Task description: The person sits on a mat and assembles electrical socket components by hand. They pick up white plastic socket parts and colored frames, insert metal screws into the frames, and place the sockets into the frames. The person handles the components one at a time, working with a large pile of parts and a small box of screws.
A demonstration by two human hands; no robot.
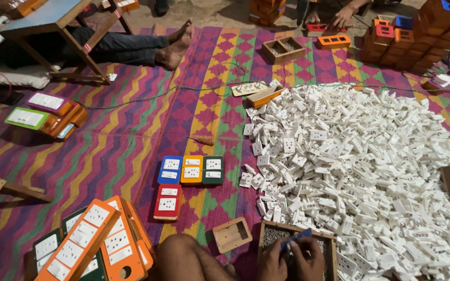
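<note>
Here, both hands together over the wooden tray (266, 227): left hand (272, 261) and right hand (309, 260) pinching 1 small blue piece (294, 240), long axis tilted up-right, white socket heap (360, 171) just beyond the tray.

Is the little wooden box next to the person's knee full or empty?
Empty. The little wooden box lies open side up on the mat, and only its bare wooden bottom shows inside. The tray beside it holds small dark bits.
</note>
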